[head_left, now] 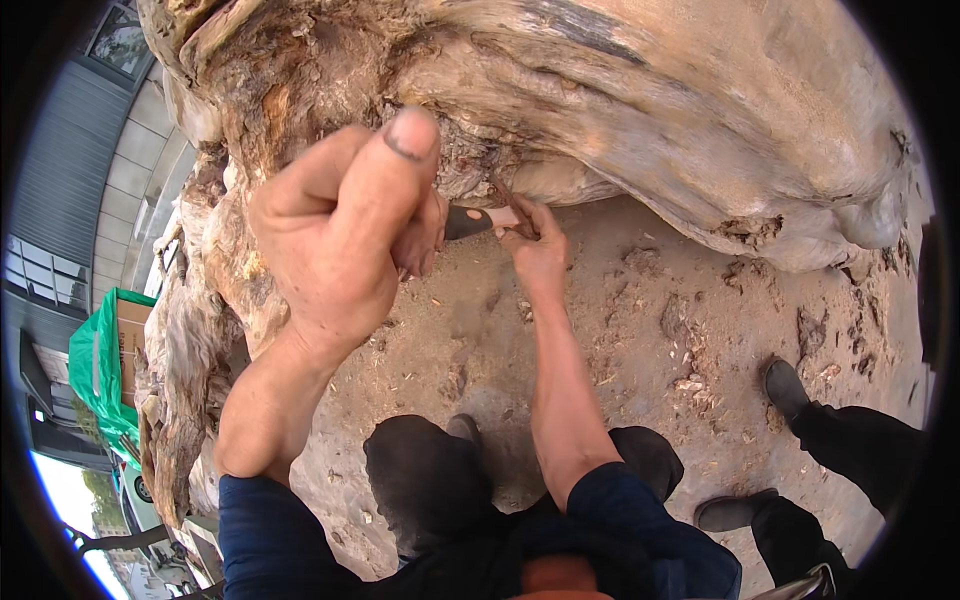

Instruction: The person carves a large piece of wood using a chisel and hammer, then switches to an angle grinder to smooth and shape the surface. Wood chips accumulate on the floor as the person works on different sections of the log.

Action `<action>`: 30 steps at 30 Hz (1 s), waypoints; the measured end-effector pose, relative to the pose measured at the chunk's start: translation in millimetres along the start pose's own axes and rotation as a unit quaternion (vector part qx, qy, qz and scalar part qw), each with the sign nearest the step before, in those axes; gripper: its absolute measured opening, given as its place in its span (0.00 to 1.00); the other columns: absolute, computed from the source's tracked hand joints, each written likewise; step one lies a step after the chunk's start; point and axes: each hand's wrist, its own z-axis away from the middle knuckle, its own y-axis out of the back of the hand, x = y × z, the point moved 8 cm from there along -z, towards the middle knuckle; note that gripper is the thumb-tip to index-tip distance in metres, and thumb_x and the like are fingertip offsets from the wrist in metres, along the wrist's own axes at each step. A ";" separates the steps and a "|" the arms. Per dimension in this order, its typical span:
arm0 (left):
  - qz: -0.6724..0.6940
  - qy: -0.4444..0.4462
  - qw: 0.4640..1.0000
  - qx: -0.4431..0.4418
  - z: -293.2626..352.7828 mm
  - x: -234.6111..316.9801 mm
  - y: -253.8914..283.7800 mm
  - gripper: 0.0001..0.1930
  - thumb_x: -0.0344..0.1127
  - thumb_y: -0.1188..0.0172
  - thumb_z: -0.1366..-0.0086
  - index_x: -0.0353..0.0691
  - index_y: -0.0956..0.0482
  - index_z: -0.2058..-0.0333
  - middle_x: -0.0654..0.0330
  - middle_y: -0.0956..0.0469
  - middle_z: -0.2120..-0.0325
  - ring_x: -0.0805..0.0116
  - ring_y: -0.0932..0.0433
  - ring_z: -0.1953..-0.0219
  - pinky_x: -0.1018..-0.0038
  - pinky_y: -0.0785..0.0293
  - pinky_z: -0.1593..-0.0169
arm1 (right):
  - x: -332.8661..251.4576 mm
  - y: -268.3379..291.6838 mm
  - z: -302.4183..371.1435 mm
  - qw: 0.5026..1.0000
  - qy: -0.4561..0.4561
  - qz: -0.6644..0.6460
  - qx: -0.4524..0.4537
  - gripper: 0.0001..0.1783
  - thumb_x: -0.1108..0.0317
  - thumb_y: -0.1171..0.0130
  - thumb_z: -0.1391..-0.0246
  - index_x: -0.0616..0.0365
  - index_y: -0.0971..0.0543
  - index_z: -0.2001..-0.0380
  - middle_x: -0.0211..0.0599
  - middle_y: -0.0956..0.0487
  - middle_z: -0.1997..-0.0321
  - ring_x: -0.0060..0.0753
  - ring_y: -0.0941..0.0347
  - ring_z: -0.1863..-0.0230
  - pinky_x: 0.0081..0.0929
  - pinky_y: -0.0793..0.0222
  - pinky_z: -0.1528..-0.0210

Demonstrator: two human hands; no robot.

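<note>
My left hand (340,220) is raised close to the camera, its fingers curled into a fist. Out of its right side sticks a dark tool (466,222) with a round tan spot near the end; the rest is hidden by the fist, so I cannot tell its kind. Lower and farther off, my right hand (540,245) grips a thin rusty-brown metal rod (508,195). The rod slants up to the underside of a huge weathered wood trunk (640,110), by a rough, dark hollow. Whether its tip touches the wood I cannot tell.
Wood chips and bark bits (690,383) are strewn over the brown ground (620,330). Another person's dark shoes (737,512) and legs stand at the right. Gnarled wood (190,370) runs down the left side, with a green tarp (97,350) beyond it.
</note>
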 end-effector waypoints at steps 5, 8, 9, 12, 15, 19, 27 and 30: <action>-0.190 -0.188 0.932 -0.244 68.0 52.9 -42.4 0.09 0.31 0.34 0.31 0.36 0.21 0.71 0.58 0.22 0.79 0.60 0.21 0.78 0.64 0.20 0.72 | -4.7 -55.5 5.2 0.997 -0.015 0.075 -0.031 0.14 0.70 0.37 0.42 0.62 0.24 0.54 0.53 0.16 0.63 0.47 0.16 0.60 0.34 0.24 0.55; -0.105 -0.182 0.960 -0.183 86.1 41.5 -10.0 0.07 0.31 0.31 0.34 0.35 0.20 0.67 0.56 0.21 0.76 0.57 0.20 0.76 0.62 0.19 0.70 | 14.6 -53.5 26.9 0.998 -0.039 0.051 -0.020 0.14 0.72 0.31 0.44 0.62 0.20 0.56 0.39 0.16 0.64 0.31 0.22 0.63 0.28 0.26 0.59; -0.094 -0.183 0.959 -0.195 96.9 40.2 -4.2 0.08 0.32 0.30 0.34 0.35 0.19 0.66 0.56 0.21 0.76 0.57 0.20 0.76 0.61 0.19 0.70 | 26.5 -50.6 36.5 0.997 -0.045 0.059 -0.017 0.15 0.72 0.27 0.45 0.62 0.18 0.56 0.32 0.16 0.65 0.23 0.24 0.64 0.26 0.27 0.60; -0.174 -0.177 0.954 -0.171 126.5 20.2 16.7 0.16 0.33 0.24 0.43 0.35 0.17 0.59 0.51 0.18 0.63 0.52 0.16 0.68 0.62 0.16 0.63 | 46.2 -37.9 51.8 0.994 -0.072 0.045 -0.070 0.14 0.77 0.27 0.48 0.63 0.17 0.58 0.29 0.16 0.65 0.20 0.23 0.64 0.23 0.27 0.60; -0.351 -0.113 0.914 -0.167 154.9 -1.6 25.5 0.30 0.34 0.24 0.42 0.28 0.23 0.44 0.39 0.19 0.50 0.43 0.13 0.61 0.56 0.14 0.60 | 44.3 4.8 35.4 0.996 -0.054 0.063 -0.032 0.13 0.79 0.33 0.48 0.60 0.16 0.58 0.31 0.16 0.66 0.21 0.24 0.62 0.23 0.28 0.58; -0.384 0.252 0.866 -0.197 215.0 -88.1 65.8 0.28 0.32 0.30 0.36 0.30 0.26 0.40 0.39 0.17 0.55 0.33 0.17 0.60 0.58 0.17 0.55 | -31.6 27.2 31.9 1.000 -0.002 0.010 -0.015 0.13 0.82 0.35 0.46 0.61 0.17 0.57 0.29 0.17 0.61 0.20 0.23 0.59 0.22 0.27 0.54; -0.034 0.358 0.922 -0.144 261.3 -210.5 61.1 0.07 0.30 0.34 0.32 0.37 0.22 0.58 0.69 0.23 0.73 0.74 0.23 0.72 0.72 0.25 0.67 | -132.6 -50.8 94.7 0.884 0.014 -0.449 -0.130 0.19 0.70 0.33 0.39 0.55 0.21 0.46 0.43 0.16 0.55 0.35 0.17 0.53 0.32 0.21 0.52; 0.039 0.357 0.919 -0.165 255.1 -223.2 28.2 0.12 0.35 0.31 0.32 0.38 0.22 0.55 0.65 0.21 0.70 0.74 0.21 0.67 0.71 0.23 0.61 | -86.8 -79.8 123.5 0.885 -0.107 -0.389 -0.231 0.17 0.63 0.31 0.37 0.58 0.21 0.50 0.43 0.18 0.66 0.33 0.19 0.68 0.30 0.23 0.65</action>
